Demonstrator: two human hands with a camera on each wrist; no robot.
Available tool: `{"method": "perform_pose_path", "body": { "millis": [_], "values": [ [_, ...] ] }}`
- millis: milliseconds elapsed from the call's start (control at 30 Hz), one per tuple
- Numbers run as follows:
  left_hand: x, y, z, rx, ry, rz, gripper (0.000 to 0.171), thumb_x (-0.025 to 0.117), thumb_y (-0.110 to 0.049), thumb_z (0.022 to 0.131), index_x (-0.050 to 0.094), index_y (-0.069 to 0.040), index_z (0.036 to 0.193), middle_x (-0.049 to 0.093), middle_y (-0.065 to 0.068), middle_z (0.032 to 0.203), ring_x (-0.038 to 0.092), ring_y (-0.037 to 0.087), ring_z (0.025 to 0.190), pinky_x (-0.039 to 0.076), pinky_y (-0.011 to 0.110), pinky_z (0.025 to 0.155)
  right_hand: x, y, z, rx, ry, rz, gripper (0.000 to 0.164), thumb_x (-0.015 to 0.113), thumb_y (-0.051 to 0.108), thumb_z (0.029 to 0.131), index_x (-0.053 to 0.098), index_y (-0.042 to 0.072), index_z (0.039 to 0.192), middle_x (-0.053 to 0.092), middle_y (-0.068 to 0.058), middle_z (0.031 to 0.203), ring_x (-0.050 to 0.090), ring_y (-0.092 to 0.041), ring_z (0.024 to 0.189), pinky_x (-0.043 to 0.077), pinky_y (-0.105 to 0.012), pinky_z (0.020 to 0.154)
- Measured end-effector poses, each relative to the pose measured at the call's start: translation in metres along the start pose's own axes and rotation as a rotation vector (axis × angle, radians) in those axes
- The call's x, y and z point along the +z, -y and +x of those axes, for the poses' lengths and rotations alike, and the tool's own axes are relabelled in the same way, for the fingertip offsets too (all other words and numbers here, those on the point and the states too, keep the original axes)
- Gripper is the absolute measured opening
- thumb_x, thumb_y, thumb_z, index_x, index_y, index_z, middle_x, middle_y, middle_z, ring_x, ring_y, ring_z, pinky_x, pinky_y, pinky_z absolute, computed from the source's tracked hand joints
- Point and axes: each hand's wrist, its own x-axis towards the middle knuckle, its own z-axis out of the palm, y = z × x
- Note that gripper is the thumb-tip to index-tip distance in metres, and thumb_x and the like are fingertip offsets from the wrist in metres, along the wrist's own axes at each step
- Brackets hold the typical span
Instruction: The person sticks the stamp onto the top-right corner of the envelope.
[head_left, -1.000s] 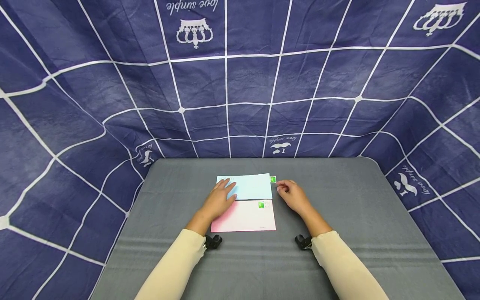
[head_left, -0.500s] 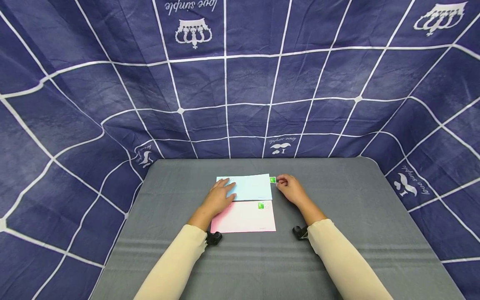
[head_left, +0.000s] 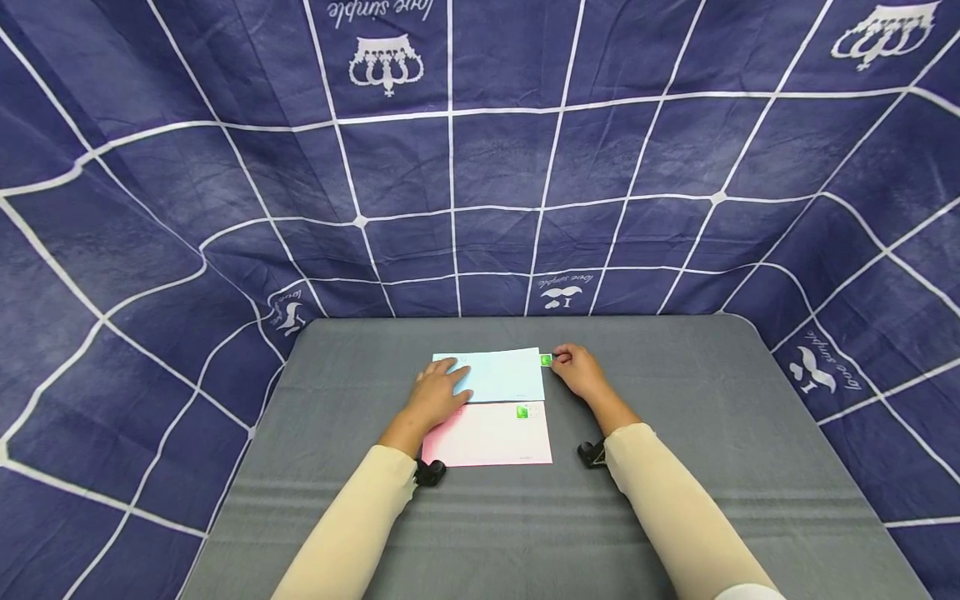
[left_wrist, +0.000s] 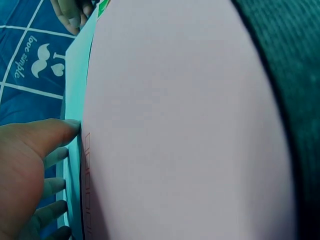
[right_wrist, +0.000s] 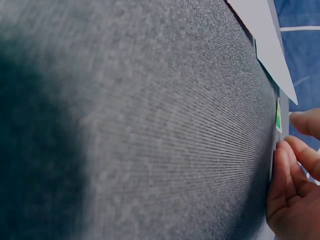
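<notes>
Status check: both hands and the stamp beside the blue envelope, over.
Left hand spread on blue envelope. Right hand at green stamp, contact unclear. Stamp beside envelope's right edge. No obstruction visible.

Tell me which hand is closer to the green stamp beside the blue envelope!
The right hand. It's just right of the green stamp; I can't tell if they touch. The left hand is farther, on the left part of the blue envelope.

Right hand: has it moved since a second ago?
Yes: in the head view, the right hand has shifted slightly forward, nearer the far edge of the table.
</notes>
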Motion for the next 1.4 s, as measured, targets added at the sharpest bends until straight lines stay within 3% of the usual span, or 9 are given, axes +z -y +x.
{"method": "perform_pose_path", "body": {
  "millis": [567, 967, 1400],
  "values": [
    [0.0041, 0.0009, -0.0018, -0.023, 0.029, 0.002, 0.058, 0.057, -0.044, 0.101, 0.046, -0.022, 0.154, 0.035, 0.008, 0.163, 0.029, 0.033, 0.152, 0.029, 0.055, 0.119, 0.0057, 0.0017, 0.0052, 0.084, 0.018, 0.008, 0.03, 0.07, 0.021, 0.092, 0.064, 0.0, 0.112, 0.058, -0.008, 0.091, 0.056, -0.027, 0.085, 0.043, -0.033, 0.077],
    [0.0031, -0.0037, -0.0012, -0.02, 0.023, 0.002, 0.061, 0.058, -0.046, 0.101, 0.045, -0.019, 0.154, 0.035, 0.012, 0.163, 0.028, 0.035, 0.152, 0.027, 0.056, 0.121, 0.0066, 0.0029, 0.0067, 0.078, -0.006, -0.018, 0.024, 0.071, 0.019, 0.091, 0.064, 0.002, 0.108, 0.055, -0.005, 0.087, 0.054, -0.024, 0.082, 0.04, -0.03, 0.074],
    [0.0042, -0.0039, -0.0031, -0.012, 0.016, -0.002, 0.06, 0.056, -0.045, 0.101, 0.044, -0.018, 0.154, 0.035, 0.013, 0.163, 0.029, 0.036, 0.151, 0.026, 0.056, 0.121, 0.0068, -0.0007, 0.0041, 0.065, -0.036, -0.004, 0.014, 0.067, 0.014, 0.092, 0.066, 0.001, 0.098, 0.059, -0.008, 0.089, 0.059, -0.028, 0.089, 0.042, -0.031, 0.08]
  ]
}}
